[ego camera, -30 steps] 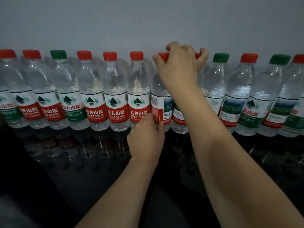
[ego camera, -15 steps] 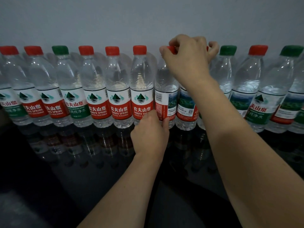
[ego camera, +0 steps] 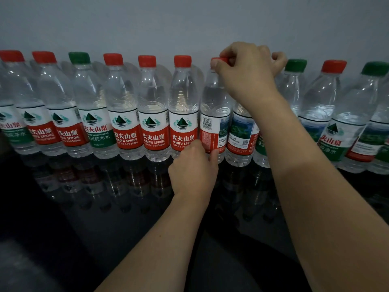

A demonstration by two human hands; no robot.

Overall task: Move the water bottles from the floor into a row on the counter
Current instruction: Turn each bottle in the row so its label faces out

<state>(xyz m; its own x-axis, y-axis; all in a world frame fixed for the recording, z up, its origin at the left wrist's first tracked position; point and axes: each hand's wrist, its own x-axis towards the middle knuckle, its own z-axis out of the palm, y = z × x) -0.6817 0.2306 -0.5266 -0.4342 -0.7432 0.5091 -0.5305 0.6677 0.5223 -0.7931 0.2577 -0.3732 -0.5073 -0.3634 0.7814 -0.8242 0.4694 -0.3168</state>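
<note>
A long row of clear water bottles with red or green caps stands on the glossy black counter [ego camera: 88, 207] against the grey wall. My right hand [ego camera: 246, 74] reaches over the middle of the row and grips the tops of two neighbouring bottles; its fingertips pinch the red cap of one water bottle [ego camera: 213, 114], whose barcode side faces me. The second bottle [ego camera: 241, 135] stands just right of it, its cap hidden under my hand. My left hand [ego camera: 194, 167] holds the lower part of the barcode bottle, with fingers on its label.
Bottles to the left, such as a red-capped one [ego camera: 182, 110] and a green-capped one [ego camera: 87, 102], stand upright and close together. More bottles [ego camera: 322, 106] continue right past my forearm. The counter's front part reflects the row.
Both hands stay on the same bottles, and the barcode bottle's label has turned slightly. The view has shifted a little, so the row sits further right and higher than before.
</note>
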